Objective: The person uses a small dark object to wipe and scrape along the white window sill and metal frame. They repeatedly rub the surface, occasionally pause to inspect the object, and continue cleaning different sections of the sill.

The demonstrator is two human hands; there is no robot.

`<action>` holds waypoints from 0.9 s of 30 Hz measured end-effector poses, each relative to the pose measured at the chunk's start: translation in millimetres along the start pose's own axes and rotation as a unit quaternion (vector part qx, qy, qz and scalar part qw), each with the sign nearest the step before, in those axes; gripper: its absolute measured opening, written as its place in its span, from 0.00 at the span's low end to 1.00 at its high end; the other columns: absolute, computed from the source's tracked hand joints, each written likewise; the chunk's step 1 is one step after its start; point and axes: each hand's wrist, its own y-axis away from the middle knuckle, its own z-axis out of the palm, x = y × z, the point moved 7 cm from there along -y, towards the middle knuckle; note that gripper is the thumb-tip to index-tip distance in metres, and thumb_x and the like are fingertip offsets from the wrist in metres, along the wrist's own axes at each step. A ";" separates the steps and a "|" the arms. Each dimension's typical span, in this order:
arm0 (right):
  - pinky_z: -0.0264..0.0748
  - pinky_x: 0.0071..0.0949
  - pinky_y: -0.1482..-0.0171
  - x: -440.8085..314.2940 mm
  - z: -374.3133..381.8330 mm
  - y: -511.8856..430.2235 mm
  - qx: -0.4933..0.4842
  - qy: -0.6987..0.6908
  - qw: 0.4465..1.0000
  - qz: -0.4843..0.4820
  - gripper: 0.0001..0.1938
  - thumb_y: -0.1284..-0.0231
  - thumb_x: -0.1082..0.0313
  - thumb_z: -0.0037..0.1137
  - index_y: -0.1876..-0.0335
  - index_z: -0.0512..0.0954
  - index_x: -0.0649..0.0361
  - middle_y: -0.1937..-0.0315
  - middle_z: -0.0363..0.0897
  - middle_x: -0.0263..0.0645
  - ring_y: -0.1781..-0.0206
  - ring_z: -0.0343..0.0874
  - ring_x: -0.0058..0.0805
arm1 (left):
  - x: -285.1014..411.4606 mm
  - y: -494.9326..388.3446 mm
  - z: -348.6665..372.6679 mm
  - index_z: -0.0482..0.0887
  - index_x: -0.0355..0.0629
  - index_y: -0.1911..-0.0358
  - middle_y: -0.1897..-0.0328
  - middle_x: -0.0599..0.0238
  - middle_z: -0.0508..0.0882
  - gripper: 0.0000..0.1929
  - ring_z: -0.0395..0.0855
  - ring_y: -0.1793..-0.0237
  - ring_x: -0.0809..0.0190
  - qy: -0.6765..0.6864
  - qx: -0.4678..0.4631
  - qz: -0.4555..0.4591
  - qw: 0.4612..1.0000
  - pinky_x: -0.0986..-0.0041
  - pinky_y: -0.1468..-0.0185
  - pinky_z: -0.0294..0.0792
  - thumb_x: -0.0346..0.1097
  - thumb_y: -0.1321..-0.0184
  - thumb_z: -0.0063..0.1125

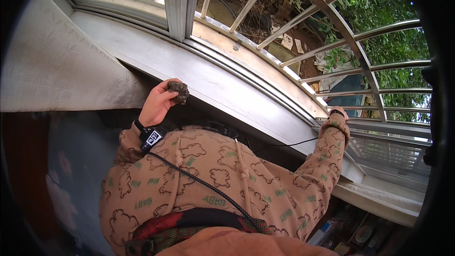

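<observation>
Between the fingers and thumb of my left hand (pixel 159 104) is a dark, dirty crumpled wad (pixel 178 91); its material cannot be told. It is held up near the inner edge of the white windowsill (pixel 227 89). My right arm reaches out to the far right, where my right hand (pixel 340 111) is at the end of the metal sliding window frame (pixel 376 126), by the opening. Its fingers are largely hidden, so its grip cannot be made out. Metal window tracks (pixel 249 73) run along the sill between the two hands.
Curved metal security bars (pixel 328 10) stand outside the open window, with plants and debris beyond. A pale curtain (pixel 71 60) hangs at left. A thin black cable (pixel 298 143) crosses the sill's inner edge near my right forearm. Assorted items lie on a shelf (pixel 355 234) at lower right.
</observation>
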 end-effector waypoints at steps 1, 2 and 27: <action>0.70 0.38 0.41 -1.2 -1.7 2.9 0.004 0.005 1.000 0.005 0.18 0.36 0.59 0.52 0.41 0.78 0.48 0.38 0.75 0.33 0.36 0.73 0.35 | -0.3 -2.9 1.2 0.73 0.36 0.45 0.52 0.60 0.80 0.16 0.81 0.52 0.62 -0.005 0.006 -0.008 1.000 0.68 0.49 0.78 0.22 0.37 0.47; 0.69 0.40 0.40 -5.9 0.1 4.1 0.002 0.017 1.000 0.005 0.18 0.36 0.59 0.52 0.42 0.78 0.49 0.39 0.75 0.34 0.36 0.73 0.36 | -5.1 -17.2 -3.1 0.73 0.36 0.45 0.52 0.60 0.80 0.16 0.81 0.52 0.62 -0.007 -0.007 -0.009 1.000 0.68 0.49 0.78 0.22 0.37 0.47; 0.69 0.54 0.38 -2.3 24.2 -38.5 -0.049 0.024 0.996 -0.064 0.23 0.42 0.48 0.54 0.42 0.78 0.45 0.39 0.75 0.37 0.36 0.72 0.45 | -23.3 -22.7 -17.8 0.72 0.36 0.43 0.50 0.58 0.79 0.19 0.80 0.51 0.59 -0.007 -0.044 -0.007 0.999 0.65 0.49 0.77 0.22 0.39 0.50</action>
